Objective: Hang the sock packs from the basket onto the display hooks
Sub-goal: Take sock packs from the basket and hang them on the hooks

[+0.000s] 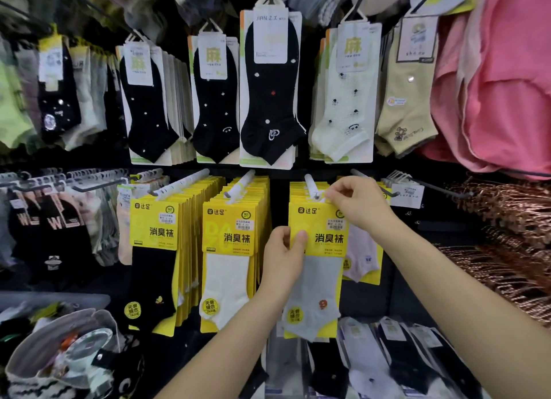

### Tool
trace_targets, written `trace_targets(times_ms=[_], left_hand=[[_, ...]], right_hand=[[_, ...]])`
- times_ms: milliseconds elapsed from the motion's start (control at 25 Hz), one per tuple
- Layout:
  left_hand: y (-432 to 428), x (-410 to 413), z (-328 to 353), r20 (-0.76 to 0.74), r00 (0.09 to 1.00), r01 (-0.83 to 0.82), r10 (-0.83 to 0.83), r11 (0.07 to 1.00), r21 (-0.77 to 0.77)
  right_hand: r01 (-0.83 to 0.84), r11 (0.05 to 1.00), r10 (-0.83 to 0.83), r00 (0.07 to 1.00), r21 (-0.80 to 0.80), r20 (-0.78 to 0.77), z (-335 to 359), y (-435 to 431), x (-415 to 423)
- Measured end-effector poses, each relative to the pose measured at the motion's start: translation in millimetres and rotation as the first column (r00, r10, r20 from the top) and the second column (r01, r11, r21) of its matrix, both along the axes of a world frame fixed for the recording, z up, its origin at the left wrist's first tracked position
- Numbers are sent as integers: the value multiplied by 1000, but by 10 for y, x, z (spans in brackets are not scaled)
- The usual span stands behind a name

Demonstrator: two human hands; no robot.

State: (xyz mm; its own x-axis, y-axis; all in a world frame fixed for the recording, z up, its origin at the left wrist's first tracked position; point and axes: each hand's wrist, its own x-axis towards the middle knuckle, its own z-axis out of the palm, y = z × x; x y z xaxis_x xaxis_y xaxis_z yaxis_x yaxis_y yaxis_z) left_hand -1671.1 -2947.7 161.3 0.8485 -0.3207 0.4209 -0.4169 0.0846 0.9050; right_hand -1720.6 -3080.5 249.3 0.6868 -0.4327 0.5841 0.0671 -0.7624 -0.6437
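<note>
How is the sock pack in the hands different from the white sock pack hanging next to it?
The grey sock pack holds a grey sock with an orange flower; the white sock pack holds a plain white sock. The grey sock pack is held by the left hand and right hand; the white sock pack hangs untouched on its hook. Both have matching yellow cards.

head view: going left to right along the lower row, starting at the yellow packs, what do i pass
black sock pack → white sock pack → grey sock pack → pink sock pack → copper-coloured hangers
</note>
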Motion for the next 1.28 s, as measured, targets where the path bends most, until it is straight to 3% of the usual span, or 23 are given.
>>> trace_targets(times_ms=[320,480,640,880,1040,1080,1280], left_hand=[[12,147,-46,13,989,-145,145,986,79],[-89,230,186,52,998,-45,41,996,71],[-236,312,282,-136,977,168,-162,985,37],[-280,389,163,-106,976,186,-192,981,-61],[-321,575,362,-312,922,182,-228,969,-170],[-345,609,390,-331,914,191,-235,969,-160],[-415,634,455,-368,869,297,-330,944,-143]], right_hand=[[21,999,-19,999,46,-44,-86,-67,190],[65,977,-74,996,201,39,-382,-65,118],[-121,909,136,991,399,-10,-688,41,127],[-230,840,238,970,491,46,-733,-66,190],[-243,590,231,965,770,128,-570,-293,330],[-230,571,234,966,788,112,-528,-342,373],[-201,624,275,961,755,28,-495,-358,506]])
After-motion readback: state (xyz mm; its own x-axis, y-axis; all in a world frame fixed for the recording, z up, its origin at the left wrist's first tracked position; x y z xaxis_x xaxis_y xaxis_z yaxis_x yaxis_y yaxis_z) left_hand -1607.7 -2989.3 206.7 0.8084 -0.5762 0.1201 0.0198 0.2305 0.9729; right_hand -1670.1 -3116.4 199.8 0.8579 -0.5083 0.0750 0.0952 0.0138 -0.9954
